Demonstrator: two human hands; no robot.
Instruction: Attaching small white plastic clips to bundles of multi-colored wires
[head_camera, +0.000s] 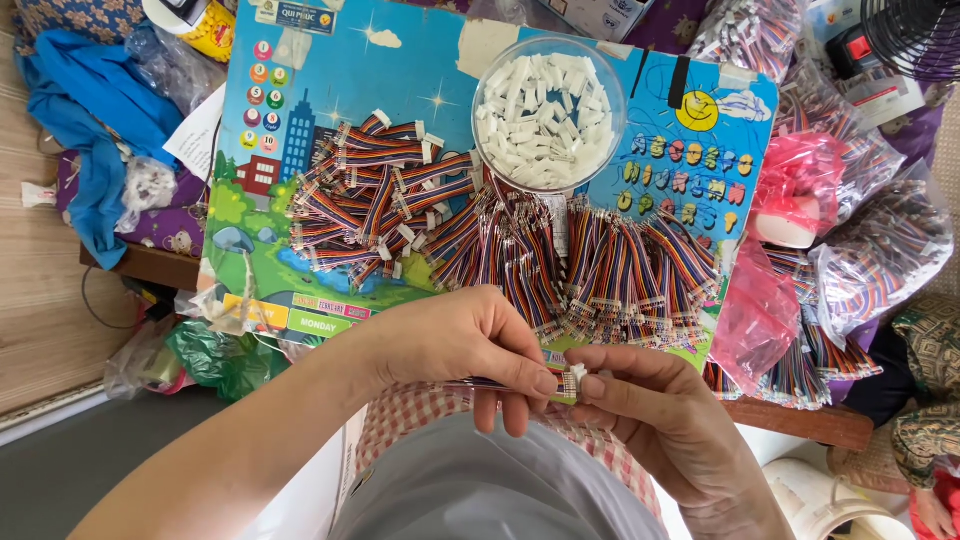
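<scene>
My left hand (455, 345) pinches a short rainbow ribbon cable (500, 384) near its end, thumb and fingers closed on it. My right hand (655, 405) meets it from the right and pinches a small white plastic connector (578, 374) at the cable's tip. Both hands hover over my lap, just below the front edge of a colourful children's board (330, 70). On the board lie a pile of loose ribbon cables (600, 265), a heap of cables with connectors fitted (375, 190), and a clear round bowl (548, 110) full of white connectors.
Clear bags of ribbon cables (875, 250) and a pink plastic bag (795, 190) crowd the right side. Blue cloth (95, 130) lies at the left, a green bag (220, 355) below it. A black fan (915, 35) stands top right. A white bucket (830, 500) sits bottom right.
</scene>
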